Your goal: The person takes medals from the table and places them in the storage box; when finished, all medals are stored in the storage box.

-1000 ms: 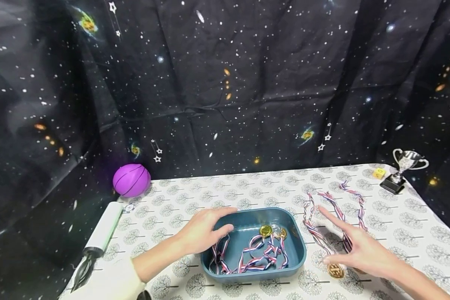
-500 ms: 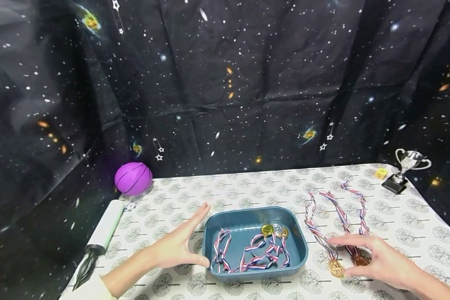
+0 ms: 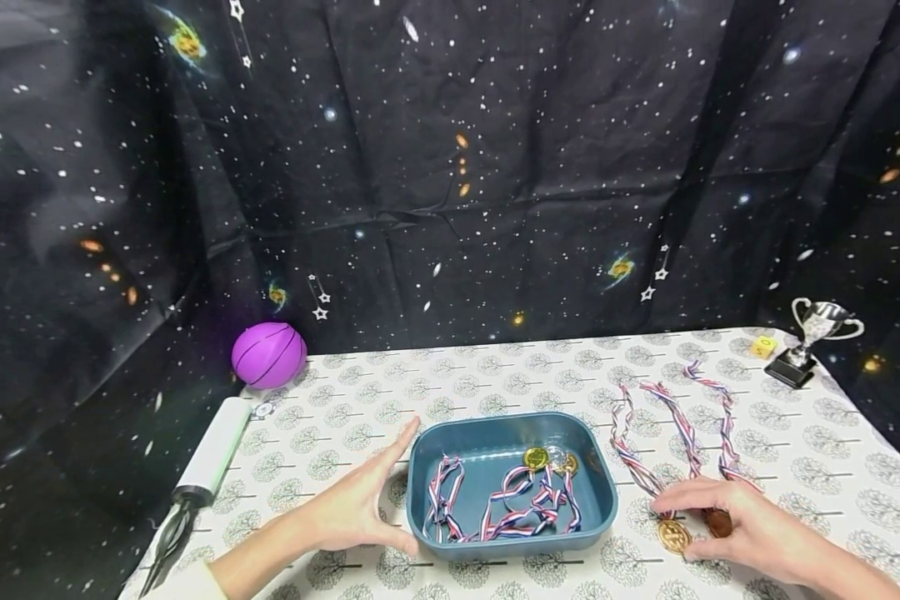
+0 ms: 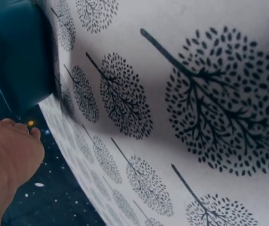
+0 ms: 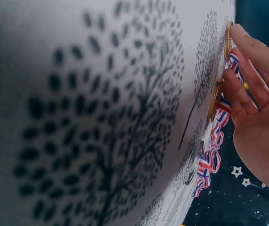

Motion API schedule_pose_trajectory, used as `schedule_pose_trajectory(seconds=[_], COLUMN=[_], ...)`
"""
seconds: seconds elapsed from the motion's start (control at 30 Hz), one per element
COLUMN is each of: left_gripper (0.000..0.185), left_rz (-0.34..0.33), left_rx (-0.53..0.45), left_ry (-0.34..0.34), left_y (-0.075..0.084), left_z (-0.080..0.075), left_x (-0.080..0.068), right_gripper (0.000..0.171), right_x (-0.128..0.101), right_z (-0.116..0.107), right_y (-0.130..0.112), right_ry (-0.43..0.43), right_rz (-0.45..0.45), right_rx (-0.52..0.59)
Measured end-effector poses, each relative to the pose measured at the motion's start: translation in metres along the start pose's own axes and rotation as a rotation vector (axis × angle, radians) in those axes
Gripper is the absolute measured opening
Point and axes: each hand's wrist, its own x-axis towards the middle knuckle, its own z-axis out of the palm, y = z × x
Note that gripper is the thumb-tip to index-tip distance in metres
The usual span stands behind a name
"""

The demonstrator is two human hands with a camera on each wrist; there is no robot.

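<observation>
A dark blue bin [image 3: 517,548] holds medals [image 3: 536,458] on striped red, white and blue ribbons [image 3: 444,500]. My left hand [image 3: 348,512] is beside its left end, fingers and thumb spread, thumb tip close to the front left corner. To the right, three striped ribbons lie lengthwise on the cloth. My right hand [image 3: 746,525] is over their lower ends. Its thumb and index finger are apart, around a gold medal [image 3: 673,536], with the thumb at its edge. A bronze-coloured medal [image 3: 718,522] is partly under the fingers. In the right wrist view a silvery medal [image 5: 194,162] lies beyond.
At the back right stand a silver trophy cup [image 3: 810,337] and a yellow block [image 3: 763,347]. A purple ball [image 3: 270,356] and a white hand pump [image 3: 213,450] are on the left. A dark star-patterned curtain [image 3: 450,167] hangs behind the tree-print tablecloth [image 3: 465,367].
My left hand has come out from over the bin to its left side. My right hand has moved down and right along the ribbons to the medals, its fingers drawing closer to the gold one.
</observation>
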Motion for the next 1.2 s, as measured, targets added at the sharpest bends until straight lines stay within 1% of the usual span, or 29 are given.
schedule_pose_trajectory(seconds=[0.17, 0.3, 0.4, 0.57, 0.73, 0.83, 1.0, 1.1, 1.2], left_gripper=[0.151, 0.151, 0.150, 0.148, 0.146, 0.147, 0.147, 0.148, 0.148], left_rz=[0.029, 0.009, -0.008, -0.001, 0.009, 0.003, 0.019, 0.026, 0.025], left_rx=[-0.014, 0.018, 0.044, 0.022, 0.006, 0.003, 0.015, 0.026, 0.035], left_ry=[-0.016, -0.013, -0.008, -0.011, -0.009, -0.012, -0.009, -0.006, -0.004], left_y=[-0.002, -0.003, -0.004, -0.005, -0.005, -0.005, -0.005, -0.004, -0.004], left_z=[0.002, 0.003, 0.004, 0.004, 0.005, 0.005, 0.004, 0.004, 0.004], left_x=[0.001, 0.002, 0.002, 0.003, 0.003, 0.004, 0.004, 0.004, 0.004], right_gripper=[0.044, 0.044, 0.043, 0.038, 0.035, 0.032, 0.026, 0.028, 0.031], right_x=[0.001, 0.005, 0.008, 0.012, 0.015, 0.016, 0.019, 0.021, 0.024], right_z=[0.000, 0.002, 0.003, 0.004, 0.002, 0.000, -0.007, -0.012, -0.018], right_y=[0.004, 0.006, 0.007, 0.006, 0.004, 0.004, 0.002, -0.001, -0.006], right_ry=[-0.011, -0.009, 0.000, -0.017, -0.017, -0.021, -0.046, -0.047, -0.014], right_rz=[-0.017, -0.046, -0.050, -0.003, 0.007, -0.014, -0.032, -0.032, -0.039], right_rx=[0.031, 0.063, 0.049, 0.050, 0.052, 0.097, 0.151, 0.145, 0.125])
